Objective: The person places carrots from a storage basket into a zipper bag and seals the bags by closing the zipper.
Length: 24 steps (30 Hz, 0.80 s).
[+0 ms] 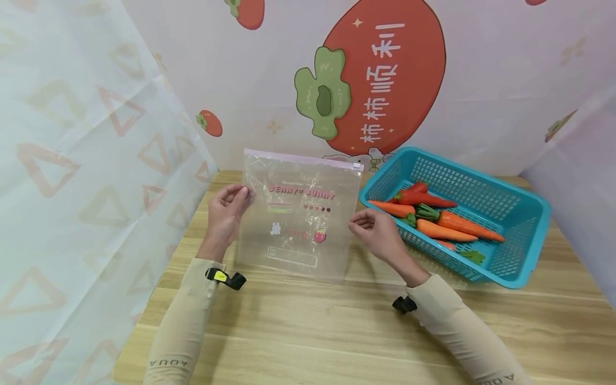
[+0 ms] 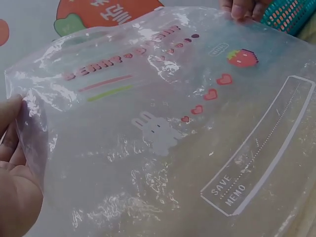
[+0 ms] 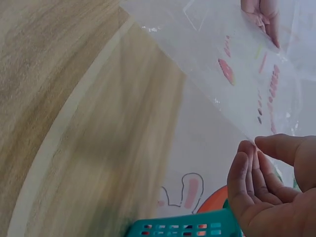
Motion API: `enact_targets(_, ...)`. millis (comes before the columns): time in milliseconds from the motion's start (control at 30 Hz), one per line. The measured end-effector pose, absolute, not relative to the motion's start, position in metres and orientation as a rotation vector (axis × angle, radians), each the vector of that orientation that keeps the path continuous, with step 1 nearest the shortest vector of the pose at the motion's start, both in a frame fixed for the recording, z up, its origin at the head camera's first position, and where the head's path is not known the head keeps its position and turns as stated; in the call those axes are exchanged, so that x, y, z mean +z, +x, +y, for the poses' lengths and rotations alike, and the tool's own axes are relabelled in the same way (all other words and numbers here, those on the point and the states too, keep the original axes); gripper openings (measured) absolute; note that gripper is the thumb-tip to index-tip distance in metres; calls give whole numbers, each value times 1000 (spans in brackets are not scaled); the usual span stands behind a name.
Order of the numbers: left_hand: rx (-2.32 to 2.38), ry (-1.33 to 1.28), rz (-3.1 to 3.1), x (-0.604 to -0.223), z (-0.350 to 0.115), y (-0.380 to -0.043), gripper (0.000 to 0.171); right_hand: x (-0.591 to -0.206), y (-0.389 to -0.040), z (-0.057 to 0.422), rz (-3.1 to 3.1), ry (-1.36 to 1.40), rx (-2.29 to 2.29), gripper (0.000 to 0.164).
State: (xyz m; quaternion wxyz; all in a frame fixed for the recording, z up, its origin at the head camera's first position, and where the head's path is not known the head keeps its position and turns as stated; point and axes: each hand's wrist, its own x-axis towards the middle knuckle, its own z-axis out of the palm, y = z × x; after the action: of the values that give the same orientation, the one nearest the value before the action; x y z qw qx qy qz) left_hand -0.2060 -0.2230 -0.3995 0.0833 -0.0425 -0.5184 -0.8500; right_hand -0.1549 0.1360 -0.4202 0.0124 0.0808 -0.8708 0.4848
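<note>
A clear zip bag (image 1: pixel 298 219) with a pink top strip and a white slider hangs upright over the table, its printed bunny and hearts facing me. My left hand (image 1: pixel 226 214) pinches its left edge between thumb and fingers. At the opposite edge, my right hand (image 1: pixel 377 235) pinches the film with thumb and fingertips, as the right wrist view shows. The bag looks flat, with nothing inside. In the left wrist view the bunny print (image 2: pixel 155 133) and a white memo box (image 2: pixel 261 148) show close up.
A blue plastic basket (image 1: pixel 539 230) stands at the right, holding several carrots (image 1: pixel 445 231) and red peppers (image 1: pixel 428 198). The wooden table (image 1: pixel 298 331) meets a printed backdrop (image 1: pixel 260 80) at the back. Another printed sheet (image 1: pixel 72 187) hangs along the left side.
</note>
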Motion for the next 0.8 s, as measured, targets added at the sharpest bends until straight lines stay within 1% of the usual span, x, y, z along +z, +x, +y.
enact_targets(200,-2503,-314,-1535,-391,-223,-203,25,-412,-159,144,-2707,274,1513,20)
enact_targets(433,-2514,-488,-1534,-388,-220,-204,33,-391,-171,159,-2617,267,1508,31)
enact_targets(600,-2530,-509,-1534,-389,-218,-203,35,-371,-177,170,-2535,232,1566,37)
enact_targets(800,-2526,-462,-1576,-391,-217,-203,30,-356,-180,175,-2469,215,1635,38)
